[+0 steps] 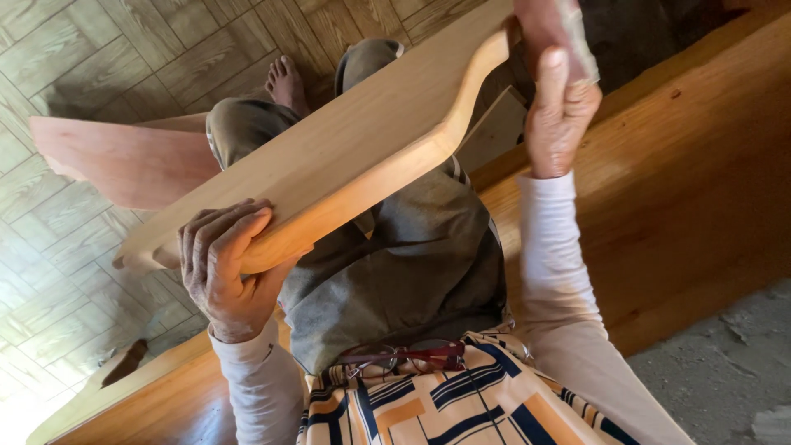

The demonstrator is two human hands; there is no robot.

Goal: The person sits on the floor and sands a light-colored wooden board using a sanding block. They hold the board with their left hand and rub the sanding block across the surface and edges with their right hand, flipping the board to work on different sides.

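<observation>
Left hand (227,276) grips the shaped wooden board (346,156) at its near edge, fingers curled over it. Right hand (560,107) pinches a sandpaper piece (577,41) at the board's far end.

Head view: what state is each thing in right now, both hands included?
Shaped wooden board: held up over the lap, tilted.
Left hand: grip closed on the board's near end.
Right hand: closed on a sanding pad at the board's far end.
Red-framed glasses: folded, hanging at the shirt.

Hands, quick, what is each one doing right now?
Left hand: closed on the near end of the curved pale wooden board.
Right hand: closed on a grey sanding pad.
</observation>
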